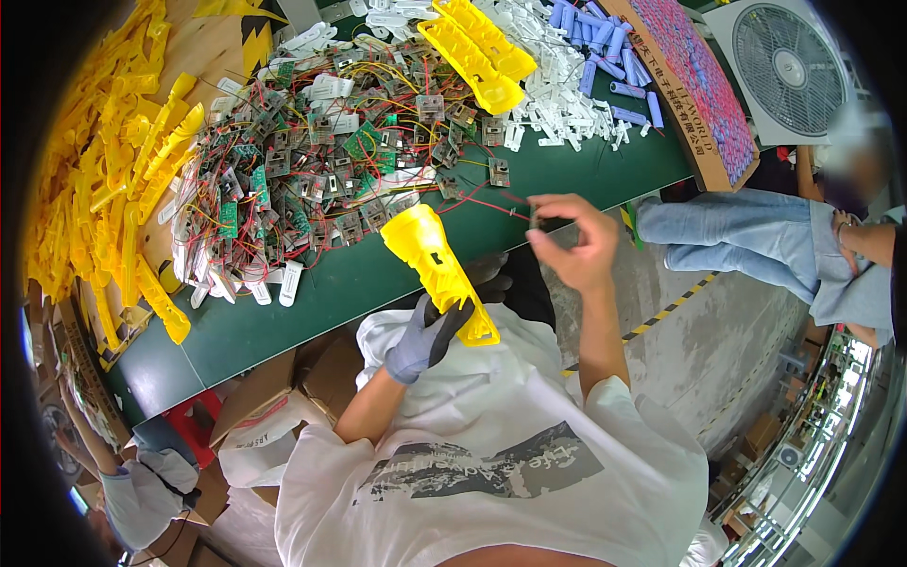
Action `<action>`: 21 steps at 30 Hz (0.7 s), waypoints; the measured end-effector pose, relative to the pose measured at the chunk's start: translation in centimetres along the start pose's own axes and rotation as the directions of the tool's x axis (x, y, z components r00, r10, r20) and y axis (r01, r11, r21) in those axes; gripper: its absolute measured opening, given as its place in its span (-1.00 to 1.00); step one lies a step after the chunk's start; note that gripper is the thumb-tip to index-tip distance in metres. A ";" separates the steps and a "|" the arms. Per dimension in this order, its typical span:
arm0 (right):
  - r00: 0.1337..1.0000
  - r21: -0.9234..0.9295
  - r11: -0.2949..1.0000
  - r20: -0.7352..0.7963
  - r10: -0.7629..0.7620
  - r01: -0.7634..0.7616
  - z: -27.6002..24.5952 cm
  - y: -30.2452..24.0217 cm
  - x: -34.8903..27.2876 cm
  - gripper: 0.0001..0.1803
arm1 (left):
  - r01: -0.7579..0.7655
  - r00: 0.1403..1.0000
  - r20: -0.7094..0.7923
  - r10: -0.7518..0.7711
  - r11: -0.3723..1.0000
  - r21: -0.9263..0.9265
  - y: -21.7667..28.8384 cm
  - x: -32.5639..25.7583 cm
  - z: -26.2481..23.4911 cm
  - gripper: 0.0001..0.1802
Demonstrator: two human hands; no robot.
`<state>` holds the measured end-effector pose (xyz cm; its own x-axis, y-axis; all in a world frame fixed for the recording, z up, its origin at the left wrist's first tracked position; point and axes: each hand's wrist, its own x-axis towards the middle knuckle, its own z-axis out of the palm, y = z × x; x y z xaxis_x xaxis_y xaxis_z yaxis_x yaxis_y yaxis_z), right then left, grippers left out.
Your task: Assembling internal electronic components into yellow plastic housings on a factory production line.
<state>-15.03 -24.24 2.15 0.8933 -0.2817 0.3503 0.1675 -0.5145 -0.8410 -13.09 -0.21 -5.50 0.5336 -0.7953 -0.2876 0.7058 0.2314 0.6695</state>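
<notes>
My left hand [427,338], in a grey glove, grips the narrow end of a yellow plastic shell [436,265] shaped like half a flashlight body, its wide end pointing up toward the table. My right hand [570,241] is bare and pinches a small dark part with thin red wires that trail back to the pile of green circuit boards and wires [321,161] on the green table [321,293]. The two hands are apart, the right one a little higher and to the right of the shell.
Yellow shells [113,180] are heaped at the left and two lie at the back [477,47]. White plastic pieces [548,85], blue cylinders [605,57] and a cardboard box of them [699,85] sit at the right. A seated person [756,236] and a fan [789,66] are beyond.
</notes>
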 end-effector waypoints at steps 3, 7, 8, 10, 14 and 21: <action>0.957 0.595 0.803 -0.214 0.196 -0.032 -0.4 -0.2 0.7 -0.68 | -0.095 0.943 0.308 0.124 0.990 -0.105 2.9 2.0 2.3 -0.36; 0.969 0.671 0.736 -0.231 0.091 0.091 1.0 -1.9 0.1 -0.63 | -0.094 0.919 0.338 0.205 0.943 -0.319 2.6 4.1 3.0 -0.35; 0.967 0.670 0.736 -0.237 0.088 0.098 1.2 -1.8 -0.3 -0.63 | -0.094 0.917 0.343 0.205 0.945 -0.314 2.4 4.3 2.7 -0.35; 0.945 0.479 0.848 -0.319 -0.074 0.229 1.4 -1.8 -1.3 -0.62 | -0.077 0.997 -0.037 0.068 0.938 -0.339 1.5 4.3 1.9 -0.32; 0.791 0.631 0.727 -0.576 0.207 0.269 0.6 -0.7 -2.3 -0.64 | -0.105 0.994 -0.072 0.082 0.892 -0.439 6.5 5.9 6.1 -0.67; 0.729 0.664 0.716 -0.597 0.334 0.216 0.0 0.1 -1.3 -0.78 | -0.198 0.936 -0.283 0.209 0.978 0.067 6.8 6.4 5.1 -0.73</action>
<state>-16.17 -23.96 1.66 0.4581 -0.8611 0.2204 0.5894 0.1087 -0.8005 -7.25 -6.55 0.75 0.7789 -0.5375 -0.3230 0.5532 0.3463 0.7576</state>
